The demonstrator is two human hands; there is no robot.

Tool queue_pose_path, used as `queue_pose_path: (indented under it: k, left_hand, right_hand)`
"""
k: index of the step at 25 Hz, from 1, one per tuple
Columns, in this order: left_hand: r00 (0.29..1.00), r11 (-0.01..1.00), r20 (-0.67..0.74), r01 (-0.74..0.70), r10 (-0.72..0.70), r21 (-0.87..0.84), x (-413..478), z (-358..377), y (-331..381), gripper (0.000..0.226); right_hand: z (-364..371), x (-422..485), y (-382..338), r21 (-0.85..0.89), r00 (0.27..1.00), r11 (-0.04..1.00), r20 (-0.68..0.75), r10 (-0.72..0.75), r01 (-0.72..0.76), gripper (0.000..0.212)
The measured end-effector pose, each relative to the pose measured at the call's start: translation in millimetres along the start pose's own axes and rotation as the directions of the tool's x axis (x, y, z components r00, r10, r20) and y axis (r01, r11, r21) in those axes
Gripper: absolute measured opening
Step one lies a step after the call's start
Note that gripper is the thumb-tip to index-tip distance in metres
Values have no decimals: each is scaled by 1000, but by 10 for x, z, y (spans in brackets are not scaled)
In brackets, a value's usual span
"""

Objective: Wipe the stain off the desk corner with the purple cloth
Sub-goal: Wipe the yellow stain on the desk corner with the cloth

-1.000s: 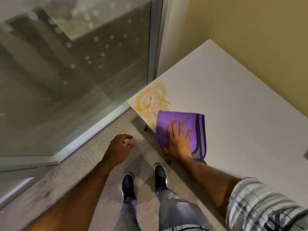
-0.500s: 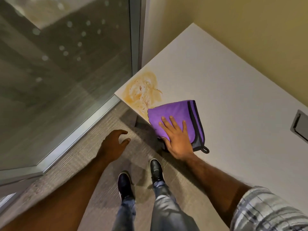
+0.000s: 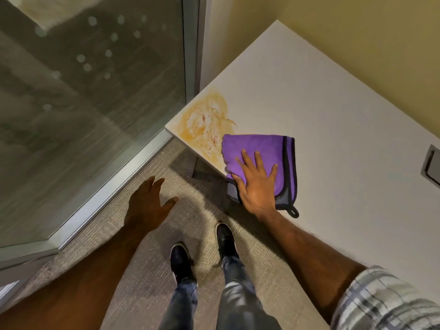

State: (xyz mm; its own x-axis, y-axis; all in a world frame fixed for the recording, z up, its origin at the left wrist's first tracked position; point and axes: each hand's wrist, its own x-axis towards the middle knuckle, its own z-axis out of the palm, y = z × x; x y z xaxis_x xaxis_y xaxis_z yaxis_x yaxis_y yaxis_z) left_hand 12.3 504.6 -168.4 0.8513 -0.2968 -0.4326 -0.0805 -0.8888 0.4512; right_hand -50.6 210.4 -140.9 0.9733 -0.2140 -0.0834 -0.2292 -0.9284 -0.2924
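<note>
The folded purple cloth (image 3: 259,158) is pressed flat on the desk (image 3: 333,129) by the right hand (image 3: 258,186), fingers spread for broad pressure, just beside the orange stain (image 3: 204,122) at the corner, while the left hand (image 3: 147,208) is held open and empty over the floor.

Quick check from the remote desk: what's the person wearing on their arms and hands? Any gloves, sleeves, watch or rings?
Both hands are bare: no gloves, and no watch or rings visible on the left hand or right hand. Both forearms are uncovered too. The right arm has a short sleeve at the upper arm, pale with grey-blue plaid stripes. No sleeve shows on the left arm within the frame.
</note>
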Motion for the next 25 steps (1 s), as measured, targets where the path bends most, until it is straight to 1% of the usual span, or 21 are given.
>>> queue_pose_path:
  k: [2, 3, 4, 6, 8, 9, 10, 11, 13, 15, 16, 17, 19, 21, 22, 24, 25]
  left_hand:
    - [998, 991, 3, -58, 58, 121, 4, -24, -58, 85]
    - [995, 979, -2, -99, 101, 179, 13, -61, -84, 88]
    - [989, 963, -13, -137, 144, 233, 27, -110, -109, 89]
    - [977, 926, -43, -186, 211, 328, 92, -243, -153, 92]
    - [971, 905, -67, -187, 229, 382, 156, -364, -188, 94]
    - [971, 897, -72, -182, 229, 403, 174, -395, -210, 95]
    - [971, 891, -66, -181, 228, 417, 180, -405, -218, 95]
    - [973, 889, -56, -180, 223, 422, 169, -389, -222, 96]
    - [974, 894, -53, -180, 220, 411, 163, -346, -198, 95]
    - [973, 897, -53, -184, 224, 402, 163, -332, -152, 94]
    - [973, 899, -53, -186, 225, 396, 173, -334, -133, 94]
    - [973, 903, -55, -185, 223, 387, 182, -327, -129, 94]
    - [975, 913, -66, -175, 214, 368, 190, -301, -156, 93]
    - [979, 927, -87, -145, 186, 347, 193, -272, -202, 93]
    - [981, 935, -101, -127, 169, 332, 188, -254, -217, 92]
    - [982, 952, -132, -92, 136, 293, 179, -218, -235, 89]
    - [983, 958, -141, -78, 121, 277, 176, -208, -238, 89]
  right_hand:
    - [-50, -245, 249, -41, 991, 990, 30, -134, 135, 52]
    - [-93, -319, 353, -37, 988, 988, 33, -151, 152, 53]
    - [-120, -333, 413, -18, 992, 992, 20, -128, 128, 54]
    - [-115, -191, 361, 34, 1000, 999, -26, 6, -5, 55]
    - [-72, 107, 179, 40, 982, 984, -65, 177, -174, 54]
    - [-50, 263, 70, 35, 971, 973, -62, 229, -227, 53]
    - [-28, 370, -24, 31, 967, 968, -47, 250, -249, 53]
    - [-8, 395, -90, 28, 972, 973, -29, 232, -231, 52]
    - [-3, 234, -74, 26, 996, 996, -10, 90, -90, 52]
    - [-32, -94, 114, 12, 999, 999, -10, -36, 36, 50]
    - [-66, -224, 236, 14, 999, 999, -17, -46, 46, 50]
    - [-93, -284, 349, 28, 999, 999, -29, -16, 17, 51]
    - [-137, -173, 418, 84, 992, 991, -54, 112, -107, 52]
    - [-133, 134, 298, 107, 972, 972, -86, 219, -210, 49]
    - [-115, 292, 207, 95, 964, 967, -97, 246, -237, 49]
    - [-52, 507, 10, 65, 968, 971, -86, 236, -231, 49]
    - [-21, 516, -67, 53, 978, 980, -73, 194, -190, 50]
